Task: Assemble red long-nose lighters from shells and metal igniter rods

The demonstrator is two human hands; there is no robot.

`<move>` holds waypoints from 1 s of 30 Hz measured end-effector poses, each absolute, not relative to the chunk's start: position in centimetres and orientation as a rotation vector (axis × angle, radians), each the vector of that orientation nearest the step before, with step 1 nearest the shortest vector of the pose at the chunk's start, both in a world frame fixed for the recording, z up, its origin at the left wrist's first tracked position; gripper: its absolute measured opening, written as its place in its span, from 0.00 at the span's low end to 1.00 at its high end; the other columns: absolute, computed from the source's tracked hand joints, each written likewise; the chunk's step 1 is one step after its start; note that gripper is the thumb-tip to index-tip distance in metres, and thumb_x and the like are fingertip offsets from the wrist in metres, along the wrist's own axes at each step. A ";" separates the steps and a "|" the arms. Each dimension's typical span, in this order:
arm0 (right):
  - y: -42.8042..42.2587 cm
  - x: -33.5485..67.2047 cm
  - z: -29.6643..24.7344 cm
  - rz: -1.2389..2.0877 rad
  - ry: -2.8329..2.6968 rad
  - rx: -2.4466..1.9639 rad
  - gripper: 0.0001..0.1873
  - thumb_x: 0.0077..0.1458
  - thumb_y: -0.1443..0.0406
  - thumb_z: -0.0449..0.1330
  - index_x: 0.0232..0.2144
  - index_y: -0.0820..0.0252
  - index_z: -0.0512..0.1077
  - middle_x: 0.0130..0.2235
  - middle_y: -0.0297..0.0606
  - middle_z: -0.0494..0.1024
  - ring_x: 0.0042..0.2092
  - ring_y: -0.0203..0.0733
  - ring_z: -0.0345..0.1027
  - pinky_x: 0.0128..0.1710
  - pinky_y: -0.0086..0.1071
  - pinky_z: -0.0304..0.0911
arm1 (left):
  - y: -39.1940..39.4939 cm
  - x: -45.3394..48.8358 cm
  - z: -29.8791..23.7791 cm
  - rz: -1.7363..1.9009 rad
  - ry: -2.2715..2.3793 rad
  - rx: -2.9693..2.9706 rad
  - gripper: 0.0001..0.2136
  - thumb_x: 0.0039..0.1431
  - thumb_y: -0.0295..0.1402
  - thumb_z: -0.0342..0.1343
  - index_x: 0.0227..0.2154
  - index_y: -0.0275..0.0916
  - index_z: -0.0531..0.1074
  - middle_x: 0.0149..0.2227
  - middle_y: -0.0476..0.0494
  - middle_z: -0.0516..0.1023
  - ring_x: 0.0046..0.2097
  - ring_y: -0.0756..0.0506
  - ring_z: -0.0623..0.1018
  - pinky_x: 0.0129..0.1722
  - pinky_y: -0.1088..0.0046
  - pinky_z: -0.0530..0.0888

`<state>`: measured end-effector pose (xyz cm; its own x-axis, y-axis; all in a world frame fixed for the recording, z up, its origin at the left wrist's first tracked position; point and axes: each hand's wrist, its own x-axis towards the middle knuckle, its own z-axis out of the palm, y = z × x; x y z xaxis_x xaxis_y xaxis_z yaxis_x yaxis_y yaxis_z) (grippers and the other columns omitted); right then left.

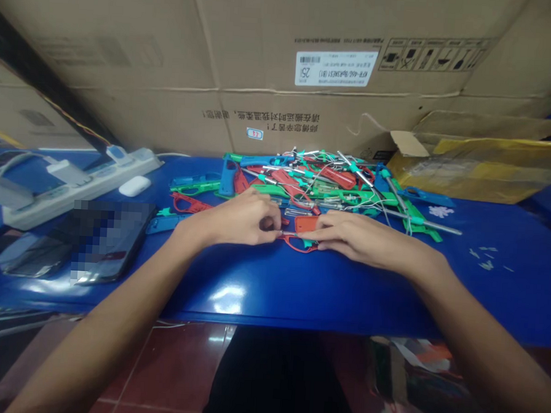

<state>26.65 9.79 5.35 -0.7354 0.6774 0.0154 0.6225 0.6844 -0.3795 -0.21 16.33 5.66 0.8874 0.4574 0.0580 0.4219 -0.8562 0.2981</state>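
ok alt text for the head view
A person's left hand and right hand handle a red plastic part at a blue table, before a pile of colourful parts and a cardboard box. A power strip lies left.

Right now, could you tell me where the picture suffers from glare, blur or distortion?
Head view: white glare on the blue table; head view: fine details of the red piece between left hand and right hand look soft; head view: mosaic squares cover part of a dark phone; head view: outer edges look stretched.
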 end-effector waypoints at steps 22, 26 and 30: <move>9.9 26.7 5.0 0.611 -2.760 -1.017 0.21 0.71 0.64 0.50 0.60 0.48 0.73 0.50 0.43 0.76 0.51 0.47 0.69 0.51 0.39 0.63 | 16.6 -0.1 5.3 0.211 0.656 2.751 0.07 0.61 0.34 0.58 0.32 0.39 0.79 0.30 0.50 0.76 0.33 0.48 0.73 0.41 0.69 0.66; 9.9 26.7 5.1 0.587 -2.778 -1.030 0.21 0.71 0.63 0.50 0.61 0.49 0.73 0.47 0.43 0.76 0.49 0.47 0.69 0.49 0.39 0.64 | 16.6 -0.3 5.3 0.207 0.636 2.738 0.07 0.63 0.35 0.58 0.34 0.40 0.79 0.31 0.48 0.77 0.34 0.48 0.74 0.40 0.70 0.67; 9.9 26.8 4.9 0.588 -2.754 -1.085 0.21 0.70 0.63 0.52 0.61 0.47 0.72 0.47 0.42 0.77 0.49 0.48 0.70 0.49 0.40 0.65 | 16.3 0.1 5.3 0.244 0.620 2.724 0.09 0.65 0.38 0.57 0.39 0.39 0.78 0.36 0.46 0.78 0.36 0.47 0.75 0.39 0.70 0.68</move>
